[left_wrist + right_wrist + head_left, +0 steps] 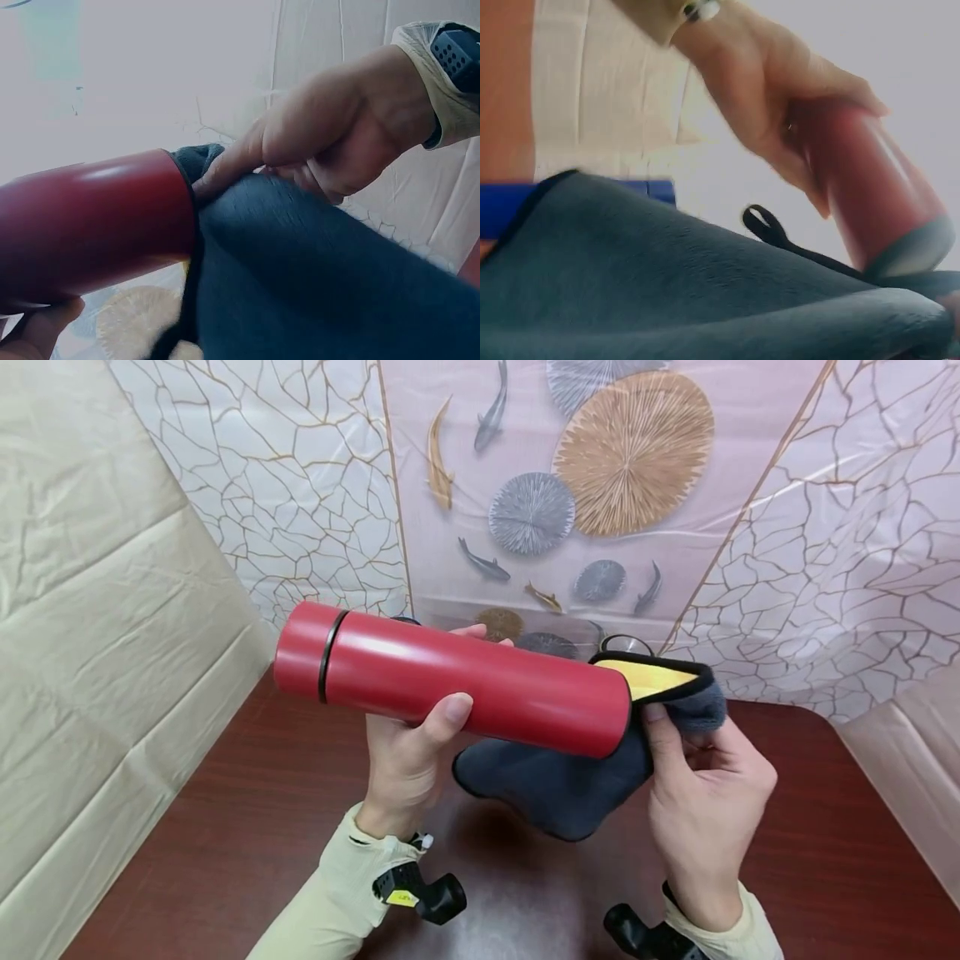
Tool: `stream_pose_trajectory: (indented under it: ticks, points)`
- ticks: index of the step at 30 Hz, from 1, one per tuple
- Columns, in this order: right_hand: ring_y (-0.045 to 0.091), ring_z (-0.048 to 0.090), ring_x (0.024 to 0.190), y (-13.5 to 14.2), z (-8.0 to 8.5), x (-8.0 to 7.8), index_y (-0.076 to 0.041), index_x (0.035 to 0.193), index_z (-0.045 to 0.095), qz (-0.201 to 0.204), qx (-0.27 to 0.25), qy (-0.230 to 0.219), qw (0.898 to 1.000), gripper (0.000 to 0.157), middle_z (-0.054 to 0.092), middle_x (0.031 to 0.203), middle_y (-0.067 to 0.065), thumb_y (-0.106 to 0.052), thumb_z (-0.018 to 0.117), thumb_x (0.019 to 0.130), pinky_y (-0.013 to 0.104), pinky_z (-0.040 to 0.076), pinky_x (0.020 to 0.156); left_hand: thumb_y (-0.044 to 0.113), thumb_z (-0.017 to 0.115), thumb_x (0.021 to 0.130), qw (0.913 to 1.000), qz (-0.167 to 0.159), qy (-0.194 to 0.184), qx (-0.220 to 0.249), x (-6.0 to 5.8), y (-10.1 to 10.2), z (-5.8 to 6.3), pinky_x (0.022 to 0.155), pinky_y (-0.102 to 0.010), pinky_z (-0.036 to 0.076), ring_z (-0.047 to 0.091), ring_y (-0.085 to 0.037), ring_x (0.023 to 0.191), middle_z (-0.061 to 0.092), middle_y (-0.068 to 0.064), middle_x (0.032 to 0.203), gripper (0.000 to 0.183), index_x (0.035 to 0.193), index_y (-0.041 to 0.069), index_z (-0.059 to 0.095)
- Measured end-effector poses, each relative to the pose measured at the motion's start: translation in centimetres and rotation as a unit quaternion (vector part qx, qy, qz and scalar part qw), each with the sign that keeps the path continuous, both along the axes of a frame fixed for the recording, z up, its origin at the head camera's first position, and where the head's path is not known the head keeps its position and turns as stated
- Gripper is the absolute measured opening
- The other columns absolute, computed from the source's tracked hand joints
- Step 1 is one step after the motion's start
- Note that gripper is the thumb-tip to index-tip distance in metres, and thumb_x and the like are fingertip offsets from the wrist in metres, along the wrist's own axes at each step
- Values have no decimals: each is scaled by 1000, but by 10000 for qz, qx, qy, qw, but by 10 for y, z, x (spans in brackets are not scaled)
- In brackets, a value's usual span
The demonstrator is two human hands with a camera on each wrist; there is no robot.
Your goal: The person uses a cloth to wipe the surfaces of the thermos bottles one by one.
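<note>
Head cam: your left grip [405, 756] is wrapped round the red bottle [465, 668] over the counter [247, 827], right grip [708, 802] pinching the gray cloth [562, 785]. Left wrist: bottle's base right by the cloth's edge. Right wrist: black loop [763, 223] there too.

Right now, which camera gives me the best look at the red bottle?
The head view: it shows the red bottle from end to end, dark ring included. The left wrist view shows only the part nearest the grey cloth, cut off at the left edge. The right wrist view shows it blurred, partly covered by the left hand.
</note>
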State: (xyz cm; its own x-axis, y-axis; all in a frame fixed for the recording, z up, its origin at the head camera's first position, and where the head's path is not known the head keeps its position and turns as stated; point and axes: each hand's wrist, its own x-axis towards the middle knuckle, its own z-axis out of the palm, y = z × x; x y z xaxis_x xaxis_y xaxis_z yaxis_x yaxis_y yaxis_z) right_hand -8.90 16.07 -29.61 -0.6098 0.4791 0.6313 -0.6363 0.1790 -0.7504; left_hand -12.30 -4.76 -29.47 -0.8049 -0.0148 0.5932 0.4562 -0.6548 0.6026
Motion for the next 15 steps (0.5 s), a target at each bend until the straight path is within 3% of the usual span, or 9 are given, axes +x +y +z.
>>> stream_pose_trajectory:
  ticks: [1, 5, 10, 12, 15]
  points:
    - [4, 62, 53, 0, 0, 0, 9, 99, 75, -25, -202, 88, 9998, 14, 72, 69, -1, 2, 76, 87, 14, 46, 50, 38, 89, 78, 10000, 29, -3, -2, 0, 0, 0, 92, -46, 60, 67, -33, 121, 65, -9, 129, 72, 133, 16, 47]
    - [8, 67, 63, -2, 1, -1, 10, 99, 72, 61, -754, 609, 9953, 13, 73, 76, 5, 2, 74, 89, 17, 52, 60, 39, 89, 78, 9999, 124, 60, 75, 0, 0, 0, 93, -46, 60, 67, -34, 119, 66, -9, 128, 71, 131, 14, 48]
    - [21, 69, 97, -5, 1, -5, 13, 122, 62, 1142, -1483, 941, 9778, 25, 69, 107, 17, 2, 60, 99, 27, 57, 89, 34, 87, 80, 9990, 69, 94, 426, -2, -2, 1, 94, -44, 59, 69, -34, 115, 68, -9, 123, 64, 127, 13, 48]
    - [26, 65, 107, -2, 1, -8, 12, 131, 56, 1780, -2173, 724, 9570, 31, 64, 117, 21, -1, 55, 102, 32, 56, 95, 34, 87, 81, 9986, 119, 66, 521, -3, -2, 1, 95, -42, 59, 70, -33, 113, 69, -9, 122, 62, 125, 13, 49]
    - [25, 62, 120, 7, -1, -12, 1, 142, 50, 2687, -3466, -56, 8987, 36, 59, 132, 17, -8, 49, 106, 34, 54, 101, 32, 87, 81, 9976, 217, -23, 650, -4, -1, 1, 95, -39, 59, 69, -28, 113, 70, -8, 120, 59, 123, 13, 50]
